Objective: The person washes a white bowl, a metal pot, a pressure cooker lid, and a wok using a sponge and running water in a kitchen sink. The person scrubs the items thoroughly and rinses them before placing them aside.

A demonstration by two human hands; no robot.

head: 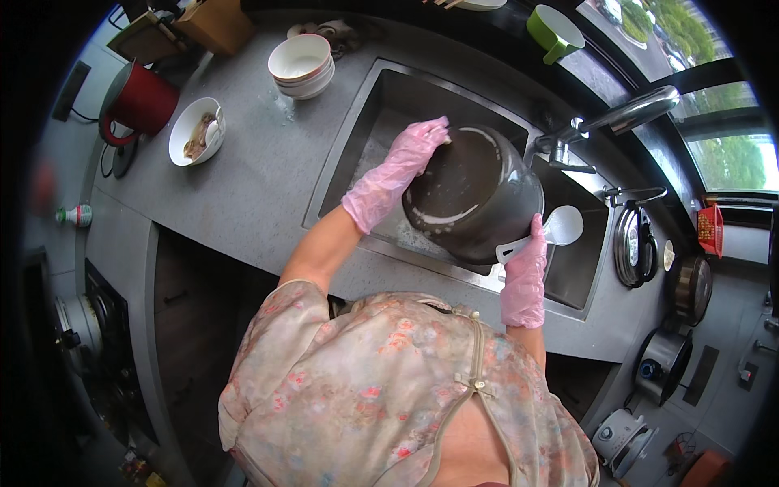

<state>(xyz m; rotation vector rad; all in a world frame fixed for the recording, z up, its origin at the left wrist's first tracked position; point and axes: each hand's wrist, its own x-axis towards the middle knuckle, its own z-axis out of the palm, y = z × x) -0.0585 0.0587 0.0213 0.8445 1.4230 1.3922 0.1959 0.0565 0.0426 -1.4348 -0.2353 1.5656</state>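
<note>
A large dark pot is tilted over the left basin of the steel sink, its underside facing me, with suds on it. My left hand, in a pink plastic glove, rests with bent fingers on the rim of the pot's base; whether it holds something small is hidden. My right hand, gloved alike, grips the pot's lower right side. A white ladle or rice paddle lies by the right fingers, its handle between the hand and the pot.
Stacked bowls, a white bowl with food scraps and a red pot stand on the left counter. A chrome faucet reaches out behind the sink. A glass lid lies to the right. A green cup stands on the windowsill.
</note>
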